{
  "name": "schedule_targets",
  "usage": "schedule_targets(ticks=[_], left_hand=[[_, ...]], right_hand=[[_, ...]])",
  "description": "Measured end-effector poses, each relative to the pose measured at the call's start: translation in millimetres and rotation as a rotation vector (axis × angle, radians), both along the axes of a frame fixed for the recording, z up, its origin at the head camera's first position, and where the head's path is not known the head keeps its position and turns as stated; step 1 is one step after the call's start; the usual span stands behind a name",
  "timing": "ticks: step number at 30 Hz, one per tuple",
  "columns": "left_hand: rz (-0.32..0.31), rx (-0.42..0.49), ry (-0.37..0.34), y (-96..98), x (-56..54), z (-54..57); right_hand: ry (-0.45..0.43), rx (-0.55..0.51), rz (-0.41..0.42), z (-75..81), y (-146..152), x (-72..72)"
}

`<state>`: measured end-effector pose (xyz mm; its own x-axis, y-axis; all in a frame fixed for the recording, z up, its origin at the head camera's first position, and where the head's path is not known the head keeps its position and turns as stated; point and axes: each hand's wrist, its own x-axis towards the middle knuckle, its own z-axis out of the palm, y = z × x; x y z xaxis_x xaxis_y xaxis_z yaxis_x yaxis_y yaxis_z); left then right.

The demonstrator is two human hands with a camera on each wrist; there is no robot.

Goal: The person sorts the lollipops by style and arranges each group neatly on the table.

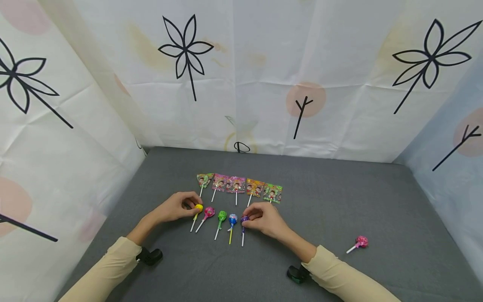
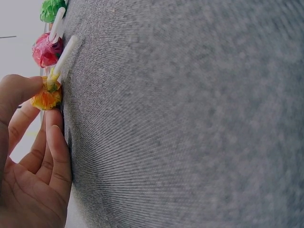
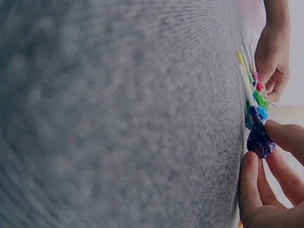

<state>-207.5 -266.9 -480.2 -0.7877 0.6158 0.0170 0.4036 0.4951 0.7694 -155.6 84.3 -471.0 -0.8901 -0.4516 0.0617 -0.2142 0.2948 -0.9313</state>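
My left hand pinches the wrapped head of a yellow lollipop between thumb and fingers at the left end of a row. At the row's right end, my right hand has thumb and fingers on a dark purple lollipop, gripping its head. Between the hands lie a pink lollipop, a green lollipop and a blue lollipop. Their sticks point toward me. Both held lollipops are low at the grey cloth, and in the head view fingers partly cover the purple one.
Behind the row lie several flat-packed lollipops, among them a pink packet, an orange packet and a green packet. A separate pink lollipop lies far right on the grey tablecloth. A patterned white curtain stands behind.
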Motion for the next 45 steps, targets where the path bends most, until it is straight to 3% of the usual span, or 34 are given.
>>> schedule_targets(ticks=[8,15,22,32,45], left_hand=[[0.001,0.011,0.016,-0.3,-0.3,-0.2],[0.012,0.004,-0.009,0.2,1.4,2.4],[-0.002,0.018,0.019,0.8,2.1,1.8],[0.002,0.008,-0.002,-0.5,1.8,1.1],[-0.008,0.008,0.009,-0.8,0.3,-0.3]], right_hand=[[0.004,0.037,-0.016,-0.6,-2.4,-0.9],[-0.008,0.054,-0.024,-1.8,-2.7,-0.6],[-0.02,0.047,-0.021,3.3,2.0,2.2],[-0.028,0.031,-0.007,8.3,8.3,4.1],[-0.053,-0.035,0.001,12.1,53.0,9.0]])
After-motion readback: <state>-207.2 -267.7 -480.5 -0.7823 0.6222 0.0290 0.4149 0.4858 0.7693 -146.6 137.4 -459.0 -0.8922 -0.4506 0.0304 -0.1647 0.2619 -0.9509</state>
